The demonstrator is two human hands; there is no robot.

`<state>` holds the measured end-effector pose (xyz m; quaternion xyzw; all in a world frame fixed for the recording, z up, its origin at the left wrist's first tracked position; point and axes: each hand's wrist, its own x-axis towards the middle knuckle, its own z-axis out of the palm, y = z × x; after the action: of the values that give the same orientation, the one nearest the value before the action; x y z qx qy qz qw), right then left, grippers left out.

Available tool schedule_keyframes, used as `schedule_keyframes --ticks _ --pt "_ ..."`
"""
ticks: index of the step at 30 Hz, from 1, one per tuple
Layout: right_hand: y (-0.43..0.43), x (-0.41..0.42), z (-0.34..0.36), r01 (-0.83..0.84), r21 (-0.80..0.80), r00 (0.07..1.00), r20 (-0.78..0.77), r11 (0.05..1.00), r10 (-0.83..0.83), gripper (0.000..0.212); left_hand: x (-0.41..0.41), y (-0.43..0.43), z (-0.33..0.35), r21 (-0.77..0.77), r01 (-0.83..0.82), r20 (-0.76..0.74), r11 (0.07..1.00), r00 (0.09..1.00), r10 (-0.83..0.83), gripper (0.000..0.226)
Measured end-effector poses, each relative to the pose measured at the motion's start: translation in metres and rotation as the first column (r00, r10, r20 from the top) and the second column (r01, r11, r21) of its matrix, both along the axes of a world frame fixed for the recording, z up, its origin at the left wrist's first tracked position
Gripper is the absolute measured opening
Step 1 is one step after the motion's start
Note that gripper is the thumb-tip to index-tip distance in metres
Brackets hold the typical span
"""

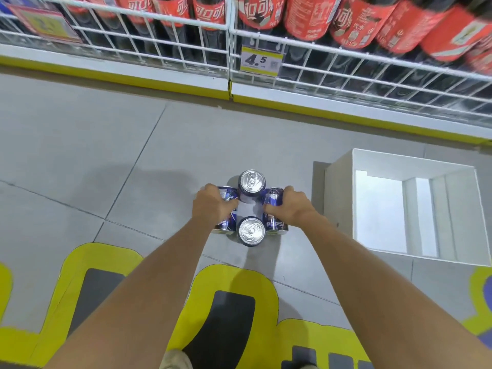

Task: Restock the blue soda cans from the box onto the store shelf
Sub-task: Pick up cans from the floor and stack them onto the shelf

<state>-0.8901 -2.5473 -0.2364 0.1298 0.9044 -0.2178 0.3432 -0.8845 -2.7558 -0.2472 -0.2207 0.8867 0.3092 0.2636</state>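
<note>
Both arms reach straight down to a tight cluster of four blue cans on the floor tiles. The left hand (pixel 213 206) is wrapped around the left can (pixel 226 211); the right hand (pixel 291 209) is wrapped around the right can (pixel 274 211), fingers curled on the sides. Between the hands, on the near side, stands the near can (pixel 251 231), upright, top showing; just beyond the knuckles stands the far can (pixel 251 183), likewise upright and untouched.

The risk here, as I read it: all four sit touching or nearly so, and lifting the two gripped ones at a tilt could knock the loose pair over and send them rolling across the smooth floor (pixel 106 155).

Room to move looks good. Left of the left hand the floor is bare. Right of the right hand, close by, stands the white box (pixel 343 198), open and apparently emptied; its near corner is the edge for that wrist to clear. Farther ahead, across open tile, runs the shelf's yellow base strip (pixel 306 106), then the white wire guard (pixel 266 35) fronting red-labelled bottles (pixel 308 14). The cans' shelf slot is out of view.
</note>
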Motion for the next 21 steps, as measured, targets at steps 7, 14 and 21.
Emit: schedule_keyframes --ticks 7,14,21 --pt "0.018 0.001 0.050 0.205 -0.117 0.975 -0.059 0.972 -0.213 0.062 -0.002 -0.027 0.052 0.127 -0.252 0.017 0.959 0.968 0.252 0.064" --pt "0.018 0.007 0.302 0.256 -0.307 0.944 -0.125 0.917 -0.305 0.065 -0.010 -0.035 0.299 0.352 -0.335 -0.038 0.874 0.928 0.371 0.042" --pt "0.017 -0.015 0.676 0.093 -0.366 0.915 -0.334 0.926 -0.224 0.063 -0.037 0.011 0.680 0.554 -0.086 -0.212 0.828 0.947 0.240 0.049"
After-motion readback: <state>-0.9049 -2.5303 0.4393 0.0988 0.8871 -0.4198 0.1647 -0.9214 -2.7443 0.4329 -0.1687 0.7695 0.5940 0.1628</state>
